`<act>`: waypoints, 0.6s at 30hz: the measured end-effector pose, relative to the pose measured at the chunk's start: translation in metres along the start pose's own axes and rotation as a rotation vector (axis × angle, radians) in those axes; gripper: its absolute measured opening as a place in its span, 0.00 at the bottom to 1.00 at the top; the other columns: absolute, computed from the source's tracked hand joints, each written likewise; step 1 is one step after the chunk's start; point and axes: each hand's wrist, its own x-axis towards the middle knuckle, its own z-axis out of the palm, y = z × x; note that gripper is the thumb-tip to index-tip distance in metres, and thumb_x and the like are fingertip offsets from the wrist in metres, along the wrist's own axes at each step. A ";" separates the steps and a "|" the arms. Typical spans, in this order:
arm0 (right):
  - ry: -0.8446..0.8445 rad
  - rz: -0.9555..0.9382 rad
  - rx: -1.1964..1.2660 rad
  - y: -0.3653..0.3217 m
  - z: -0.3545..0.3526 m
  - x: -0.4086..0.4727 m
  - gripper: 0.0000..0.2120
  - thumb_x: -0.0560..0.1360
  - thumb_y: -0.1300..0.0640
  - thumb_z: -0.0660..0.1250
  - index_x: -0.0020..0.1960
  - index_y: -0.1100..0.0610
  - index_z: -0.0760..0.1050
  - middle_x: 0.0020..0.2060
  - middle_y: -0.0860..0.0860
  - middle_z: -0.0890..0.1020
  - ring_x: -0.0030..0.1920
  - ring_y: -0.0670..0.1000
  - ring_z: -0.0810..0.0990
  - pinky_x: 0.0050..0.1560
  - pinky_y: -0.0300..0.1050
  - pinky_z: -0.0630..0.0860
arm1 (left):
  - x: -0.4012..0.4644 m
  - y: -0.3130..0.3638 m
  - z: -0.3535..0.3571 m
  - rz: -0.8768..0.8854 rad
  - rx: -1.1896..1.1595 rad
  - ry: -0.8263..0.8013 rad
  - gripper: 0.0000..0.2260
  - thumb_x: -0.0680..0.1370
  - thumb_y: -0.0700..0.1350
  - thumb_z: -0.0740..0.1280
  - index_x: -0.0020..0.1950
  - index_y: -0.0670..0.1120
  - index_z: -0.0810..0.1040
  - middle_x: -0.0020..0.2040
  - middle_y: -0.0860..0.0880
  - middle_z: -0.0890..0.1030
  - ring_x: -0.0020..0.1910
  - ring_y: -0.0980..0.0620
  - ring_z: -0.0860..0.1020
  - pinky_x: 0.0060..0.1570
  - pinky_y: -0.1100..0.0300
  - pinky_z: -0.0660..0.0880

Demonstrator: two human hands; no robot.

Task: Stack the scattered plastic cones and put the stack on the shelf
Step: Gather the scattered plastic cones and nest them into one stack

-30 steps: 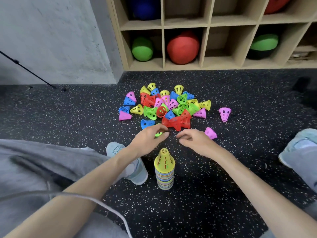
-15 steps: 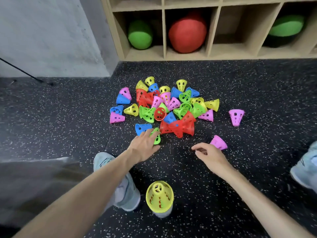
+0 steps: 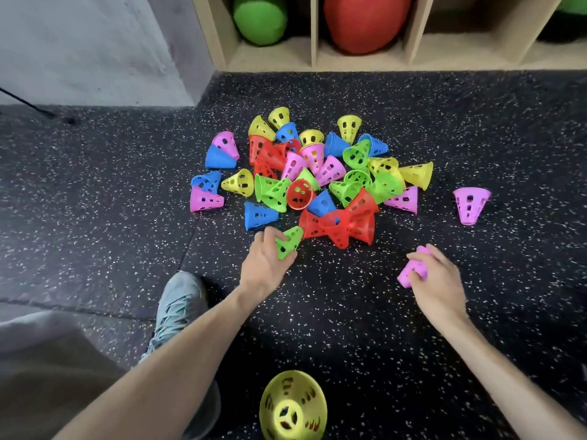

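Note:
A heap of several perforated plastic cones (image 3: 317, 179) in red, green, blue, yellow and pink lies on the speckled black floor. My left hand (image 3: 265, 265) grips a green cone (image 3: 287, 241) at the heap's near edge. My right hand (image 3: 436, 281) grips a pink cone (image 3: 413, 269) to the right. A stack of cones with a yellow one on top (image 3: 293, 406) stands upright near the bottom edge, between my arms. One pink cone (image 3: 470, 204) lies apart at the right. The wooden shelf (image 3: 413, 57) stands behind the heap.
A green ball (image 3: 260, 19) and a red ball (image 3: 362, 20) fill two shelf compartments. My shoe (image 3: 178, 309) rests on the floor at the left, beside my grey trouser leg. A concrete wall (image 3: 95, 49) and a thin black stand leg (image 3: 25, 101) are at far left.
The view has moved closer to the heap. My left hand has closed round the green cone, and my right hand has reached right and taken hold of the pink cone.

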 end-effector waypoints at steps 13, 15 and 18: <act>0.030 0.159 0.243 0.020 -0.001 -0.030 0.19 0.80 0.64 0.65 0.64 0.43 0.74 0.49 0.45 0.84 0.47 0.52 0.83 0.49 0.49 0.74 | -0.035 0.002 0.021 -0.215 -0.273 0.101 0.33 0.76 0.58 0.73 0.74 0.43 0.66 0.65 0.43 0.73 0.62 0.47 0.73 0.60 0.51 0.73; -0.026 0.173 0.292 0.019 -0.002 -0.034 0.24 0.78 0.64 0.67 0.69 0.44 0.70 0.49 0.47 0.85 0.47 0.53 0.85 0.54 0.54 0.78 | -0.042 0.000 0.020 -0.228 -0.267 0.072 0.34 0.75 0.57 0.75 0.74 0.44 0.66 0.65 0.44 0.73 0.61 0.49 0.71 0.60 0.55 0.70; -0.046 0.182 0.326 0.018 -0.004 -0.041 0.26 0.77 0.63 0.70 0.70 0.46 0.70 0.46 0.47 0.85 0.45 0.53 0.85 0.55 0.53 0.78 | -0.045 -0.002 0.017 -0.246 -0.257 0.021 0.35 0.74 0.58 0.76 0.73 0.44 0.68 0.64 0.45 0.75 0.59 0.52 0.71 0.58 0.60 0.68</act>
